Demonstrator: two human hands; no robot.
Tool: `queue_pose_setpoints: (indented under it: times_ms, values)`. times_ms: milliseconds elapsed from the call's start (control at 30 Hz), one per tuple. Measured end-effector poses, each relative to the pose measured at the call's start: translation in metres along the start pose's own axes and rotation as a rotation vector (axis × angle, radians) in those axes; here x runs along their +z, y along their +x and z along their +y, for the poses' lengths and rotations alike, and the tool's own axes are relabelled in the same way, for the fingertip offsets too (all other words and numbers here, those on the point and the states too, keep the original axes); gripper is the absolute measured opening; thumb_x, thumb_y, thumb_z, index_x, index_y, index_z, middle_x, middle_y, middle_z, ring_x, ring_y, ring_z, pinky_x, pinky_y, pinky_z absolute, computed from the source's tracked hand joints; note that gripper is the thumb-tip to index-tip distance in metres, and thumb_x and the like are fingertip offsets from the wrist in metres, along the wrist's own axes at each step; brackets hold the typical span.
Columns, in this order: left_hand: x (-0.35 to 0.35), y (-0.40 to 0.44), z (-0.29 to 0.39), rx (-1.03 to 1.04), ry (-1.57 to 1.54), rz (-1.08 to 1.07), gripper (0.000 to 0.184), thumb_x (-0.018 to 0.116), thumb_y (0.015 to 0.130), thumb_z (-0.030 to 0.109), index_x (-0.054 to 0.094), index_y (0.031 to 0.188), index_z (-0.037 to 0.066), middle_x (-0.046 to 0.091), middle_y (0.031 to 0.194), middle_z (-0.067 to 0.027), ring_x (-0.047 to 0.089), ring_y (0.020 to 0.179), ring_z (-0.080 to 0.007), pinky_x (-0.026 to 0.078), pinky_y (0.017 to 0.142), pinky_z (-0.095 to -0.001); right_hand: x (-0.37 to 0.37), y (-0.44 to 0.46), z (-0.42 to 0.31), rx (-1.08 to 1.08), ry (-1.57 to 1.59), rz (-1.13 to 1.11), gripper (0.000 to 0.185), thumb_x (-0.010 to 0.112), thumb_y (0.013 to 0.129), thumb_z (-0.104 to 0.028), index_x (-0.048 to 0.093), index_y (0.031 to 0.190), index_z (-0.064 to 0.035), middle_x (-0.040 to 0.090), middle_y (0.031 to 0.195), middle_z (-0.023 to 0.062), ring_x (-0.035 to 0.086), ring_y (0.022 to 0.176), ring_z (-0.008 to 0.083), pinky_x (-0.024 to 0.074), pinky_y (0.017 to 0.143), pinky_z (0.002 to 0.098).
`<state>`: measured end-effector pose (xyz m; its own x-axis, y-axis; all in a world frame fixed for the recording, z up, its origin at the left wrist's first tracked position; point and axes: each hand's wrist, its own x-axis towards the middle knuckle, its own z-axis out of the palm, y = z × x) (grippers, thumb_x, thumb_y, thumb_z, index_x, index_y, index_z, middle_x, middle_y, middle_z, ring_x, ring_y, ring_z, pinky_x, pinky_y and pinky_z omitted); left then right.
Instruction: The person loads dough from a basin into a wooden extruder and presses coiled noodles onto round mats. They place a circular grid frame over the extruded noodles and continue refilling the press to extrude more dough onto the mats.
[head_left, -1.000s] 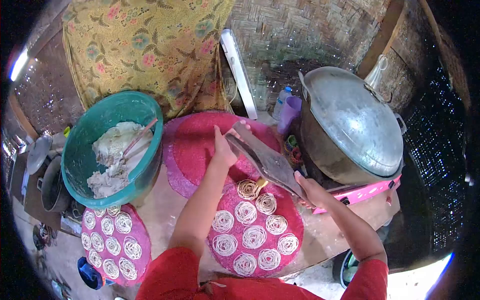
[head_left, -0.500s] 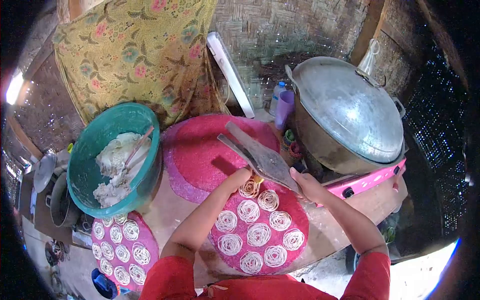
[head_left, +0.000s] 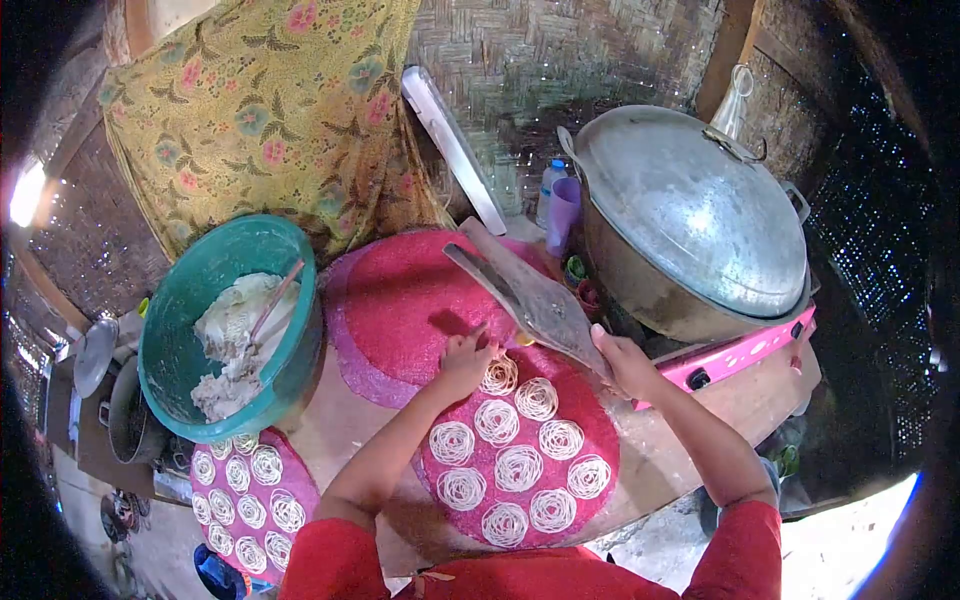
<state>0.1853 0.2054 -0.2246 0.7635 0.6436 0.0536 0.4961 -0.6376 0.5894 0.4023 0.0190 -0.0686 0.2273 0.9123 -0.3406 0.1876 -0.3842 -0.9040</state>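
Grey press, clamped in your right hand beside the pot, may tip onto the noodle coils, because your left hand (fingers apart) seems giving no support.

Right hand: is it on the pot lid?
No, the right hand grips one end of the flat two-armed tool, apart from the lid on the big pot.

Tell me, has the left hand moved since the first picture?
Yes. Judged against the white coils on the pink sheet, the left hand has come closer to them, away from the yellow cloth.
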Motion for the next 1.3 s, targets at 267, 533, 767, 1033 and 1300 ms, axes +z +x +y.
queue_pose_setpoints:
  times_ms: [267, 533, 767, 1033, 1300]
  values:
    - [-0.055, -0.011, 0.037, 0.266, 0.278, 0.513, 0.067, 0.051, 0.085, 0.047, 0.036, 0.137, 0.007, 0.040, 0.136, -0.0177, 0.040, 0.119, -0.0371, 0.030, 0.099, -0.0467, -0.009, -0.050, -0.017, -0.113, 0.067, -0.032, 0.058, 0.034, 0.093, -0.055, 0.060, 0.082, -0.0041, 0.048, 0.057, -0.0006, 0.042, 0.049, 0.0086, 0.0317, 0.045, 0.0248]
    - [-0.118, 0.036, 0.179, 0.078, -2.280, 0.140, 0.062, 0.026, 0.085, 0.071, 0.045, 0.069, 0.013, 0.043, 0.057, -0.0008, 0.045, 0.056, -0.0189, 0.041, 0.067, -0.0355, -0.035, -0.086, -0.018, 0.279, 0.167, -0.348, 0.074, 0.019, 0.088, -0.068, 0.058, 0.082, -0.0050, 0.051, 0.057, 0.0039, 0.046, 0.045, 0.0135, 0.0363, 0.042, 0.0256]
    - [0.018, 0.084, 0.125, -0.281, -2.397, 0.214, 0.063, 0.025, 0.083, 0.072, 0.039, 0.057, 0.017, 0.035, 0.047, 0.0019, 0.037, 0.045, -0.0169, 0.035, 0.056, -0.0342, -0.045, -0.075, 0.017, 0.474, -0.101, -0.189, 0.076, 0.018, 0.087, -0.070, 0.057, 0.088, -0.0051, 0.055, 0.059, 0.0061, 0.052, 0.043, 0.0150, 0.0428, 0.039, 0.0281]
    - [-0.018, 0.081, 0.130, -0.268, -2.411, 0.150, 0.063, 0.023, 0.083, 0.073, 0.038, 0.056, 0.018, 0.035, 0.045, 0.0032, 0.036, 0.043, -0.0148, 0.033, 0.053, -0.0327, -0.031, -0.079, 0.005, 0.453, -0.217, -0.040, 0.076, 0.020, 0.085, -0.072, 0.054, 0.079, -0.0043, 0.050, 0.054, 0.0063, 0.048, 0.041, 0.0156, 0.0388, 0.038, 0.0291]
    - [-0.015, 0.086, 0.145, -0.271, -2.474, 0.171, 0.060, 0.027, 0.084, 0.069, 0.038, 0.054, 0.019, 0.034, 0.043, 0.0044, 0.034, 0.040, -0.0142, 0.034, 0.052, -0.0316, -0.044, -0.085, -0.013, 0.432, -0.400, 0.004, 0.080, 0.017, 0.088, -0.067, 0.053, 0.067, 0.0009, 0.049, 0.052, 0.0085, 0.049, 0.039, 0.0185, 0.0399, 0.036, 0.0321]
